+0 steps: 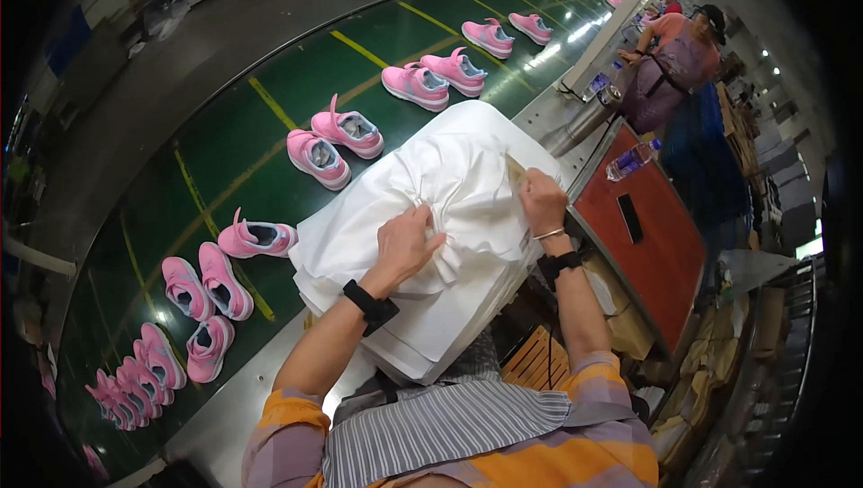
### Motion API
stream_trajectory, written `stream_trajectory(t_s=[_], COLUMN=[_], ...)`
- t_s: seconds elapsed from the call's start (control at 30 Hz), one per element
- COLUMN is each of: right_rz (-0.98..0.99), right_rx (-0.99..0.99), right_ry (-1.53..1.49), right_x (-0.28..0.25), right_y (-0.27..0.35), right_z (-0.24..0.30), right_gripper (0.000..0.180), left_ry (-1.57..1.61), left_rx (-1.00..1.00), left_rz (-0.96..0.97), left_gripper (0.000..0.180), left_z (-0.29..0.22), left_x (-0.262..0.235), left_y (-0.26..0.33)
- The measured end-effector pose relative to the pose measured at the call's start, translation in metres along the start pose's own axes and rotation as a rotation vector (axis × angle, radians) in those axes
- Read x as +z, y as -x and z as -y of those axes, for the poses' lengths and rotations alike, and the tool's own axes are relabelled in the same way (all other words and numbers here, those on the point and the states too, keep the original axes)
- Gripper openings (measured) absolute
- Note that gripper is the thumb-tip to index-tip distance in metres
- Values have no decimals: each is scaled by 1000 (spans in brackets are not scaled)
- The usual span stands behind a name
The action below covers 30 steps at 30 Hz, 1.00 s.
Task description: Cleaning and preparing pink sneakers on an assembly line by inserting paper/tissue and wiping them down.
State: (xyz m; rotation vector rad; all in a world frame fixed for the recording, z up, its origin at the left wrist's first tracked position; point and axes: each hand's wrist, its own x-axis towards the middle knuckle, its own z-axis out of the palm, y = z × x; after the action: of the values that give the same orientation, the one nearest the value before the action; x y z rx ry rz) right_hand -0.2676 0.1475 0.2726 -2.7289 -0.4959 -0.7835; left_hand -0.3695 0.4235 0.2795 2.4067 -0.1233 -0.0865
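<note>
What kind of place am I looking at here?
Most likely a shoe factory packing line. Pairs of pink sneakers ride a green conveyor belt, the left hand and right hand gather sheets off a stack of white tissue paper, and a co-worker stands farther along.

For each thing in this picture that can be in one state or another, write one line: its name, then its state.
left hand: gripping bunched paper
right hand: pinching a sheet's edge
top sheet of white paper: crumpled, gathered between the hands
stack of white paper: flat, piled beneath
pink shoes: loose, mostly in pairs, on the belt
green conveyor belt: loaded with shoes
plastic bottle: lying on its side
</note>
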Motion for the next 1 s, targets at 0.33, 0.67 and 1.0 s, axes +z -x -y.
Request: stream_trajectory(t_s=[0.33, 0.67, 1.0], right_rz=[387, -47, 46], right_rx=[-93, -415, -462], right_ry=[-7, -179, -405], right_x=[-34, -71, -59], right_y=[32, 65, 101], right_z=[45, 61, 117], right_gripper=[26, 29, 32], left_ry=[337, 20, 310], left_rx=[355, 27, -252], left_rz=[736, 74, 165], left_gripper=[55, 54, 47], left_z=[-28, -15, -6], left_x=[-47, 17, -5], left_y=[7, -32, -33])
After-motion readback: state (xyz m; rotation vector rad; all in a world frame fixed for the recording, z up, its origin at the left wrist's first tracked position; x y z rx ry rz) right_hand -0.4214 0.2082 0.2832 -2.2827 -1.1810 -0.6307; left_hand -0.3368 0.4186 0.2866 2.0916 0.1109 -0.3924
